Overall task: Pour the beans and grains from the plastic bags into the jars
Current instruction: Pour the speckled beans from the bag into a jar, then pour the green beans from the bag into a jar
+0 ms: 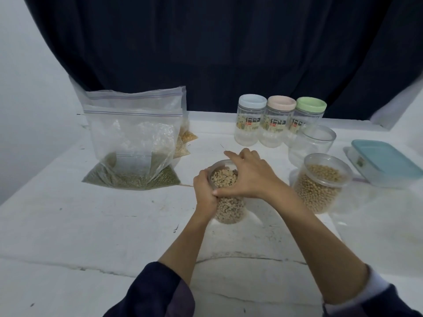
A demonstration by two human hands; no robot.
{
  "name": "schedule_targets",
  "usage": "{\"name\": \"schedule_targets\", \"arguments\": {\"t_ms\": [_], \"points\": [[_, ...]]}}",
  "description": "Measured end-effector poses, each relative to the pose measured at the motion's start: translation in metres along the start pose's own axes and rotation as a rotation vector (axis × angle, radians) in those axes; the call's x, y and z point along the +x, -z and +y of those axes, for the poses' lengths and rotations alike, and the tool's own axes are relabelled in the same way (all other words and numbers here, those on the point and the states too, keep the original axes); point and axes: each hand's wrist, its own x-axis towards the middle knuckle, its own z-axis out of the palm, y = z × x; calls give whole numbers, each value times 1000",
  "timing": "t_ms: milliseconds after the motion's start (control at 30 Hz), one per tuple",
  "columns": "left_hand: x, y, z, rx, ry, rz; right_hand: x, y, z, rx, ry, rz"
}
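A clear lidless jar of black-eyed beans (225, 179) stands at the middle of the white table. My left hand (204, 194) grips its left side. My right hand (248, 173) wraps over its rim and right side, thumb across the front. To the right stands another open jar of tan soybeans (320, 188). Behind that one is an empty open jar (311, 145). At the left, a zip bag of green mung beans (132, 156) stands upright, with smaller bags of pale grains (185, 143) partly hidden behind it.
Three empty jars stand in a row at the back, capped with a blue lid (251, 102), a pink lid (281, 104) and a green lid (310, 106). A blue-lidded box (384, 163) sits at the right edge. A dark curtain hangs behind the table (91, 225).
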Motion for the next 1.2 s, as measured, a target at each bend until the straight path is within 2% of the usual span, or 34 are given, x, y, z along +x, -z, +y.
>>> {"name": "schedule_targets", "arguments": {"t_ms": [100, 200, 267, 433, 633, 733, 900, 1033, 1200], "points": [[-1, -4, -8, 8, 39, 16, -9, -13, 3, 138, 77, 16], [-7, -13, -11, -103, 111, -2, -25, -24, 5, 89, 8, 183], [-15, -22, -14, -196, 179, 21, -35, -25, 12, 79, -34, 231], [-44, -55, -9, -164, 122, 11, -55, 4, 40, 6, -23, 113], [-80, -106, -2, -196, 242, -26, -77, 43, 92, 123, 56, -138], [-98, -132, 2, -168, 262, -47, -83, 51, 116, 102, 57, -104], [-119, -159, 4, -213, 334, 59, -77, 58, 141, 161, 18, -75], [-121, -158, 9, -265, 320, 17, -61, 68, 144, 194, -61, -86], [-85, -143, 12, -206, 276, 50, -24, 68, 141, 139, -89, 109]]}}
